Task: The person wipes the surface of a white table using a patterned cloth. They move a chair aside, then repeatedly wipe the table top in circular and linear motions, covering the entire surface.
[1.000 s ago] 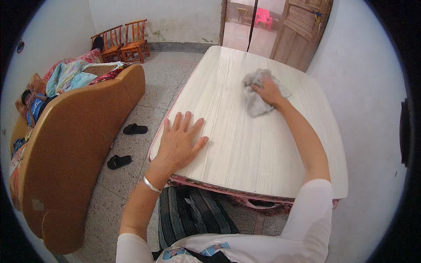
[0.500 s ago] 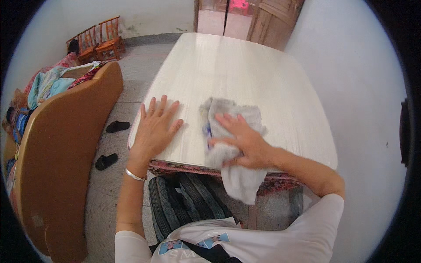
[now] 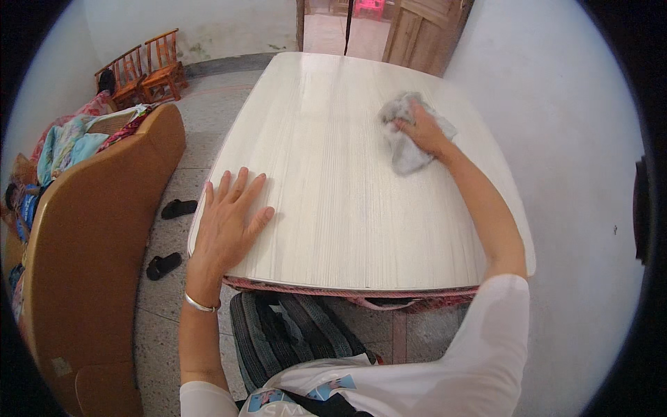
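Observation:
A pale wood-grain table (image 3: 326, 201) with rounded corners lies in front of me. Toward its far right side, my right hand (image 3: 425, 132) presses a crumpled grey cloth (image 3: 410, 156) onto the top. The fingers are bent into the cloth and slightly blurred; part of it trails toward me below the palm. At the table's near left edge, my left hand (image 3: 233, 221) lies flat with fingers spread, holding nothing. A silver bangle (image 3: 201, 304) circles the left wrist.
A brown sofa (image 3: 104, 243) piled with clothes stands to the left. Black slippers (image 3: 164, 266) lie on the floor between it and the table. A white wall (image 3: 577, 174) runs along the right. Wooden chairs (image 3: 163, 66) and a wooden door (image 3: 425, 35) are at the back.
My right hand has carried the cloth from the table's near middle away to the far right. The left hand stays flat on the top, and the view has shifted slightly.

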A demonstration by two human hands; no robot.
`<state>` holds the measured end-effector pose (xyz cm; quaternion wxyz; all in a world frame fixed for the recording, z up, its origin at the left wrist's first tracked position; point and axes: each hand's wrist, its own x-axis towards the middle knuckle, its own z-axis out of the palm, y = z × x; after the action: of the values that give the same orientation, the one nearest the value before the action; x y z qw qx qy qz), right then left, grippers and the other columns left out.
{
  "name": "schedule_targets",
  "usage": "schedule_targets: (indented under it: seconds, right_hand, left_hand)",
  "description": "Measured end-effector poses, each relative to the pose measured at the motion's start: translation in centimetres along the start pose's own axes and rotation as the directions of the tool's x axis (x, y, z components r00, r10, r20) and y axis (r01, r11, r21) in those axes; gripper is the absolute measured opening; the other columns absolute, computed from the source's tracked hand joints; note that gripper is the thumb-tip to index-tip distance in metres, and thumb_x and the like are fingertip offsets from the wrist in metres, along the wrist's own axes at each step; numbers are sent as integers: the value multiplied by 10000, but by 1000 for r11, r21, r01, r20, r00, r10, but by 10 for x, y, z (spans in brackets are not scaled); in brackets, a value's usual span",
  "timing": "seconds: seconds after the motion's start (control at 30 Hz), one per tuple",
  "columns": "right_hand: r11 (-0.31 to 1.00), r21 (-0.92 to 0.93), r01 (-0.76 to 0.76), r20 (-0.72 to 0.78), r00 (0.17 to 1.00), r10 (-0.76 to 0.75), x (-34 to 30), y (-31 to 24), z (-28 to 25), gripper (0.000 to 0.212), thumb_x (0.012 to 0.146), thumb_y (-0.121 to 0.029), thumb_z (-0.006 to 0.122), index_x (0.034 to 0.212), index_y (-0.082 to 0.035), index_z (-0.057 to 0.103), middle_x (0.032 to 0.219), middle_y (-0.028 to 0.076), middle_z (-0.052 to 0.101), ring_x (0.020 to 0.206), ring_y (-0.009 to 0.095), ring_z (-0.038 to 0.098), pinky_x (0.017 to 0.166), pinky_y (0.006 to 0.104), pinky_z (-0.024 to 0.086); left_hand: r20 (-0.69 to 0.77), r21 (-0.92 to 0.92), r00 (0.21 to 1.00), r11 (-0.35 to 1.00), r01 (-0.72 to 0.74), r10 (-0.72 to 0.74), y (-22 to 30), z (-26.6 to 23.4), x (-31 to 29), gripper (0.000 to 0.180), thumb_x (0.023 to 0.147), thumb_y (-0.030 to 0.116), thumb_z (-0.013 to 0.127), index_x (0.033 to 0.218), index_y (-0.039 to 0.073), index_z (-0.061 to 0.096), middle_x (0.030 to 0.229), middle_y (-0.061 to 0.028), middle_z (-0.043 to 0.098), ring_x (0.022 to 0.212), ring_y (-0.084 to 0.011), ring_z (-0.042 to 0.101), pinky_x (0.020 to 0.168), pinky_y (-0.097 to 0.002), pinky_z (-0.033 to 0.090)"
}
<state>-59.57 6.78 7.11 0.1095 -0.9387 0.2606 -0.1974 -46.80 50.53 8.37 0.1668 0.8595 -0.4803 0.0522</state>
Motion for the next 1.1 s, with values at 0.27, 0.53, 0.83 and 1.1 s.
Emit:
schedule_targets:
  seconds: [0.27, 0.53, 0.83, 1.1]
  right_hand:
    - [987, 128, 99, 34, 994, -104, -40, -11, -2, 792, 850, -565, 569, 1389, -12, 392, 1484, 211, 298, 1370, 361, 291, 1108, 521, 203]
    - [921, 147, 361, 245, 889, -387, -233, -116, -69, 615, 756, -337, 733, 1327, -244, 523, 1531, 81, 258, 1417, 308, 203, 1155, 518, 103]
    - [998, 55, 19, 97, 995, -24, -142, -6, -59, 776, 864, -457, 604, 1446, -53, 288, 1502, 168, 279, 1388, 325, 267, 1148, 464, 161]
    - [958, -211, -196, -4, 980, 199, -47, 92, -55, 815, 883, -556, 521, 1403, 40, 323, 1389, 251, 413, 1280, 396, 396, 1057, 425, 307]
  left_hand:
    - [4, 11, 1000, 1000, -24, 24, -1, 3, 1, 535, 922, 399, 511, 1381, 129, 458, 1480, -189, 323, 1393, -388, 232, 1145, -501, 110]
    - [-31, 29, 1000, 1000, 3, -3, 1, 6, 0, 520, 926, 456, 473, 1353, 160, 502, 1455, -156, 383, 1386, -389, 250, 1149, -511, 99]
    - [44, 21, 997, 997, 68, -69, 11, 1, 1, 492, 934, 401, 482, 1368, 170, 489, 1482, -107, 353, 1412, -317, 225, 1162, -473, 87]
    - [40, 31, 998, 999, 38, -39, 8, -4, 0, 481, 937, 388, 486, 1368, 175, 488, 1480, -104, 358, 1414, -306, 224, 1161, -473, 94]
